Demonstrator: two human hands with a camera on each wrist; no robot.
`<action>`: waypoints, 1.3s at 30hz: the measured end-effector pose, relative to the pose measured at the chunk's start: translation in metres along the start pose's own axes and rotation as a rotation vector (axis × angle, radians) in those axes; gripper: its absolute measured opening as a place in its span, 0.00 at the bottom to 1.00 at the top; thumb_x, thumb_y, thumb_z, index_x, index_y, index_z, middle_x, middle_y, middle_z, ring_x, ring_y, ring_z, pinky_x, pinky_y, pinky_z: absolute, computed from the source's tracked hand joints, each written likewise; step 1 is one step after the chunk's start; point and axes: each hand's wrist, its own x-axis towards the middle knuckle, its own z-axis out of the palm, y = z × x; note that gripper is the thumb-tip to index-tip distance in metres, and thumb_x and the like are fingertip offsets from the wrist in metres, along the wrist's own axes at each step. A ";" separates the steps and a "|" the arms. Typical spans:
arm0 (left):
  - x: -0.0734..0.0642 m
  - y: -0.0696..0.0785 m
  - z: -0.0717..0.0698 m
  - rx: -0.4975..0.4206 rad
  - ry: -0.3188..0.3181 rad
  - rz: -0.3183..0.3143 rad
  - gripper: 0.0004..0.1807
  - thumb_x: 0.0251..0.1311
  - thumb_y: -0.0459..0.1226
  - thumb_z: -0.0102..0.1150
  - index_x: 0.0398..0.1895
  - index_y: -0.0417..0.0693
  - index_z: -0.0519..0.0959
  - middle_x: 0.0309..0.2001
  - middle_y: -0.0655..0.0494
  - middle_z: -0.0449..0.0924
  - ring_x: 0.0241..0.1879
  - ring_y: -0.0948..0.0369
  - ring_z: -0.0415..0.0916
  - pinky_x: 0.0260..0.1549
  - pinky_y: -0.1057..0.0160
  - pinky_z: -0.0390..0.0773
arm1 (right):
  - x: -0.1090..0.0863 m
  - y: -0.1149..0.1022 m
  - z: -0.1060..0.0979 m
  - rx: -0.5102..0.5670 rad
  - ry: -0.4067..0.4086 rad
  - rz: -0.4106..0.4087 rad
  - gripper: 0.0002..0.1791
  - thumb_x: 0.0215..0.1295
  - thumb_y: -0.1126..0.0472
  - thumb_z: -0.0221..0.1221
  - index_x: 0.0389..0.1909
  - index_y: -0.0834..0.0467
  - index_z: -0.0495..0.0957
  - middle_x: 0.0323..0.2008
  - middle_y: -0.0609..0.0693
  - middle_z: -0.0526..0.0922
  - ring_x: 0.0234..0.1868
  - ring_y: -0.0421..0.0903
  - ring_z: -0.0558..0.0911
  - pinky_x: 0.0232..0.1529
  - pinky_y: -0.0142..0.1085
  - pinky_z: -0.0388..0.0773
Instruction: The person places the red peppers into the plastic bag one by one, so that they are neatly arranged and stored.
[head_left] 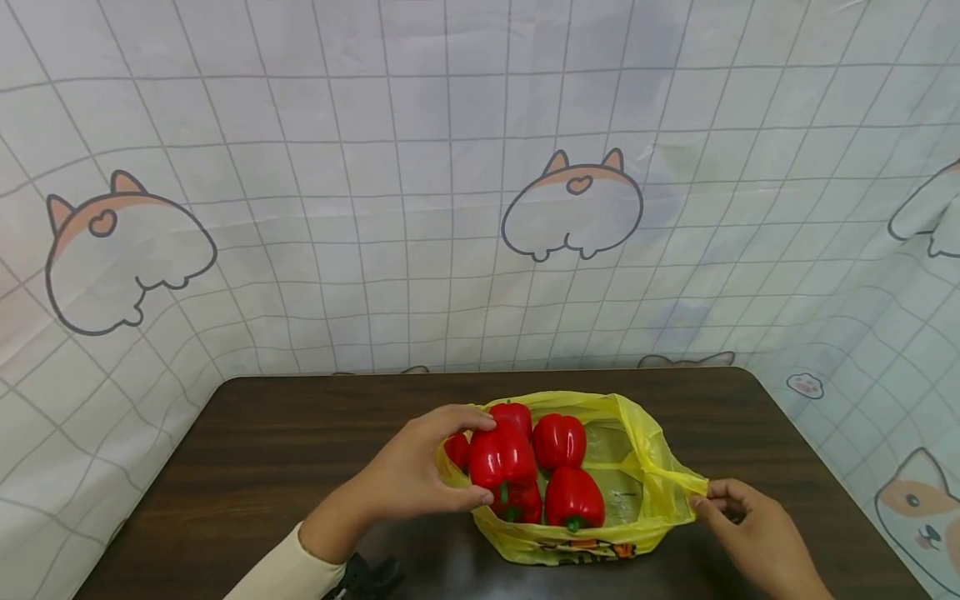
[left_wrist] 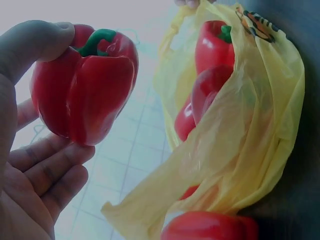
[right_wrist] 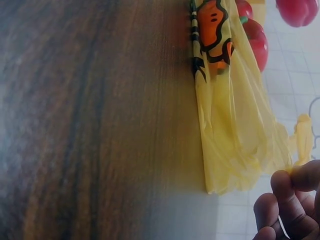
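My left hand (head_left: 416,467) grips a glossy red bell pepper (head_left: 501,454) with a green stem, thumb on one side and fingers on the other. In the left wrist view this bell pepper (left_wrist: 87,90) is raised beside the bag. A yellow plastic bag (head_left: 517,546) lies open-mouthed on the table, with several other red bell peppers (head_left: 573,497) inside. At the bag's right end, my right hand (head_left: 757,529) pinches its gathered handle, also seen in the right wrist view with the fingertips (right_wrist: 282,182) on the yellow plastic (right_wrist: 235,135).
The dark wood-grain table (head_left: 300,442) extends around the bag. Behind it hangs a white gridded cloth (head_left: 360,208) with cartoon corgi prints. A small black object (head_left: 371,575) sits by the left sleeve (head_left: 288,567). One red pepper (head_left: 457,450) shows at the bag's left edge.
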 end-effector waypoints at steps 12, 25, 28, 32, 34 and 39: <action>0.016 0.010 0.016 -0.011 -0.025 0.009 0.36 0.51 0.45 0.79 0.65 0.59 0.74 0.63 0.64 0.74 0.60 0.59 0.72 0.50 0.61 0.82 | 0.000 0.000 -0.001 -0.004 -0.005 -0.001 0.29 0.72 0.41 0.61 0.51 0.65 0.79 0.37 0.48 0.85 0.36 0.45 0.81 0.32 0.40 0.77; 0.028 0.009 0.037 0.022 -0.078 0.000 0.38 0.49 0.47 0.79 0.65 0.61 0.72 0.63 0.65 0.73 0.61 0.61 0.70 0.46 0.64 0.82 | 0.000 -0.002 0.000 0.000 0.001 0.001 0.28 0.72 0.42 0.62 0.50 0.65 0.80 0.37 0.48 0.85 0.35 0.45 0.81 0.32 0.39 0.76; 0.032 0.010 0.042 0.028 -0.085 -0.007 0.38 0.49 0.47 0.79 0.65 0.63 0.72 0.62 0.67 0.73 0.61 0.61 0.69 0.46 0.62 0.83 | 0.000 -0.002 -0.001 -0.001 0.001 0.004 0.27 0.72 0.42 0.62 0.49 0.65 0.80 0.37 0.48 0.85 0.36 0.45 0.81 0.32 0.40 0.76; 0.036 0.011 0.049 0.011 -0.100 -0.016 0.38 0.49 0.47 0.79 0.65 0.63 0.72 0.62 0.68 0.73 0.60 0.63 0.69 0.45 0.61 0.84 | 0.000 -0.003 -0.001 0.000 -0.001 0.005 0.27 0.72 0.42 0.62 0.49 0.65 0.80 0.37 0.48 0.85 0.36 0.45 0.81 0.32 0.40 0.76; 0.038 0.011 0.052 0.010 -0.107 -0.016 0.38 0.49 0.47 0.79 0.65 0.63 0.71 0.62 0.67 0.73 0.60 0.63 0.70 0.45 0.62 0.83 | 0.000 -0.003 -0.001 0.001 -0.002 0.005 0.27 0.72 0.42 0.62 0.50 0.65 0.80 0.37 0.48 0.86 0.36 0.45 0.81 0.32 0.40 0.76; 0.042 0.010 0.060 0.014 -0.122 -0.009 0.38 0.51 0.47 0.79 0.65 0.63 0.71 0.63 0.67 0.73 0.60 0.64 0.70 0.45 0.64 0.83 | 0.000 -0.004 -0.001 0.001 0.002 0.000 0.27 0.72 0.43 0.62 0.50 0.65 0.80 0.37 0.48 0.85 0.37 0.46 0.82 0.31 0.40 0.76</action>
